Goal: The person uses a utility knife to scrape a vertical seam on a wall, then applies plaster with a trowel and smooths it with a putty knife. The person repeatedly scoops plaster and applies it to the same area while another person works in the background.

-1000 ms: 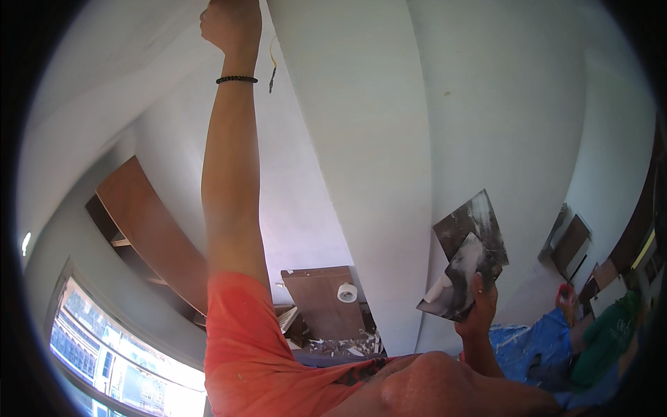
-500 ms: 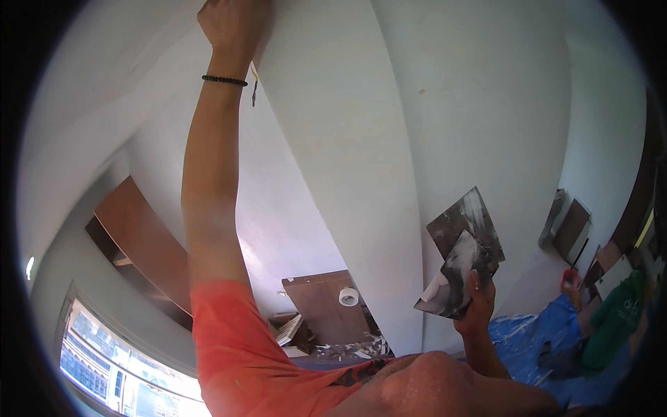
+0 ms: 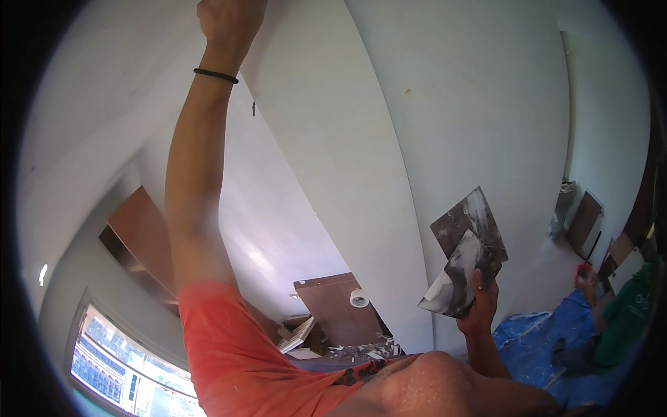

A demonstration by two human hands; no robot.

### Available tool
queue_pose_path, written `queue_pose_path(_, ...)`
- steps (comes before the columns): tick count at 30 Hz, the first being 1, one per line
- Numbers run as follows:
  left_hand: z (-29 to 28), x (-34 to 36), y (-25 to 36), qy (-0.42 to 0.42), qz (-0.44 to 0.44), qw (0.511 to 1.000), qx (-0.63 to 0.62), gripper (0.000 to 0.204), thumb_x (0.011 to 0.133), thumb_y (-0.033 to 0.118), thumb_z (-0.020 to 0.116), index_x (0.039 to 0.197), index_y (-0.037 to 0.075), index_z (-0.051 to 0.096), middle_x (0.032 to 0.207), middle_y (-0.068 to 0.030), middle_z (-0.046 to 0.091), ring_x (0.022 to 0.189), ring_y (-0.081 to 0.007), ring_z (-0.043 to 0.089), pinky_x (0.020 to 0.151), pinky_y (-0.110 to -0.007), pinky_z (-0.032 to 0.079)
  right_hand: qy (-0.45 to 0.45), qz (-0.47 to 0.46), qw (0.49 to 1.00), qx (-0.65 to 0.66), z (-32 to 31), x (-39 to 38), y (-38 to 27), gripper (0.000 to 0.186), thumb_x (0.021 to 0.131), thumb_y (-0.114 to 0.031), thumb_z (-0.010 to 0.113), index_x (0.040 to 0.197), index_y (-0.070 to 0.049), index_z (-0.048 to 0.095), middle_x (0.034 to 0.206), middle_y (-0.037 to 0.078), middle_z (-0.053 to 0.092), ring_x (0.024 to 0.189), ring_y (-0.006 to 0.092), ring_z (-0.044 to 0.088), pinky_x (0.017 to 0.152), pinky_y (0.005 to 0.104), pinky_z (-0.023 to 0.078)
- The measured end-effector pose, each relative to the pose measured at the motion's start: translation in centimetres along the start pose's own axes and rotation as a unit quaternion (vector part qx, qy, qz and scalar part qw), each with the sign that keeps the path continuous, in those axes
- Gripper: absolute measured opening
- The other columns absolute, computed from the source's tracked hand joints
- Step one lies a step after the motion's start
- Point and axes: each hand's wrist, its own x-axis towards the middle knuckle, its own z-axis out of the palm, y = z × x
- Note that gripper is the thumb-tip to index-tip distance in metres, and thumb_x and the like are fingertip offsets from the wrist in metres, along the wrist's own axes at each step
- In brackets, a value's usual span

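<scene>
My left arm, in an orange-red sleeve, stretches up along the pale wall. My left hand (image 3: 231,24) is at the top edge, close to the pale wall panel; its fingers run out of view, so what it may hold is hidden. A dark beaded bracelet (image 3: 216,75) circles that wrist. Lower right, my right hand (image 3: 481,302) is closed on two flat dark plates smeared with white putty. The lower plate (image 3: 455,278) overlaps the upper plate (image 3: 474,219), and my thumb presses on its edge. Both are held tilted, in front of the wall.
A dangling wire end (image 3: 253,108) shows beside the wall panel's edge (image 3: 316,208). Below are a brown board (image 3: 333,306), a white roll (image 3: 358,298) and scattered debris. A brown cabinet (image 3: 142,240) and window (image 3: 132,368) are left. A person in green (image 3: 625,316) is near blue sheeting (image 3: 531,344).
My left hand and forearm have shifted slightly left. The view has turned a little, so the wall edges and background sit differently. My right hand keeps its hold on the plates.
</scene>
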Motion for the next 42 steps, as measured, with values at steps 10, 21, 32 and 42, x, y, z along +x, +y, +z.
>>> queue_pose_path(10, -0.2, 2.3, 1.5, 0.015, 0.052, 0.999, -0.008, 0.027, 0.095, 0.029, 0.065, 0.076, 0.01, 0.064, 0.063, -0.0085, 0.068, 0.059, -0.024, 0.07, 0.049, -0.037, 0.054, -0.026, -0.012, 1.0, -0.001, 0.3, 0.0, 0.1, 0.03, 0.103, -0.013, 0.058, 0.132, -0.001, 0.058, 0.119, 0.008, 0.066, 0.108, 0.0192, 0.067, 0.091, 0.0362, 0.055)
queue_pose_path(21, 0.8, 3.3, 2.5, -0.007, 0.076, 0.997, -0.016, 0.023, 0.092, 0.024, 0.067, 0.074, 0.009, 0.067, 0.063, -0.0076, 0.069, 0.054, -0.0202, 0.068, 0.046, -0.035, 0.052, -0.016, -0.005, 1.0, 0.002, 0.6, -0.1, 0.1, 0.031, 0.104, -0.013, 0.056, 0.133, -0.001, 0.056, 0.12, 0.009, 0.066, 0.108, 0.0194, 0.067, 0.091, 0.0364, 0.056)
queue_pose_path(32, 0.7, 4.1, 4.0, -0.023, 0.064, 0.997, -0.035, 0.023, 0.094, 0.027, 0.064, 0.08, 0.009, 0.068, 0.066, -0.0086, 0.07, 0.059, -0.0236, 0.071, 0.049, -0.038, 0.054, -0.025, -0.002, 1.0, -0.006, 0.6, -0.2, -0.1, 0.032, 0.104, -0.012, 0.055, 0.134, 0.0, 0.055, 0.122, 0.01, 0.065, 0.108, 0.0195, 0.067, 0.092, 0.0365, 0.056)
queue_pose_path(42, 1.5, 3.9, 4.1, -0.016, 0.049, 0.997, -0.063, 0.027, 0.096, 0.029, 0.062, 0.079, 0.009, 0.067, 0.065, -0.0102, 0.07, 0.055, -0.0256, 0.069, 0.046, -0.039, 0.052, -0.006, -0.006, 1.0, -0.026, 0.2, -0.2, 0.0, 0.035, 0.103, -0.015, 0.057, 0.135, -0.001, 0.056, 0.122, 0.009, 0.065, 0.11, 0.0197, 0.066, 0.092, 0.0365, 0.055)
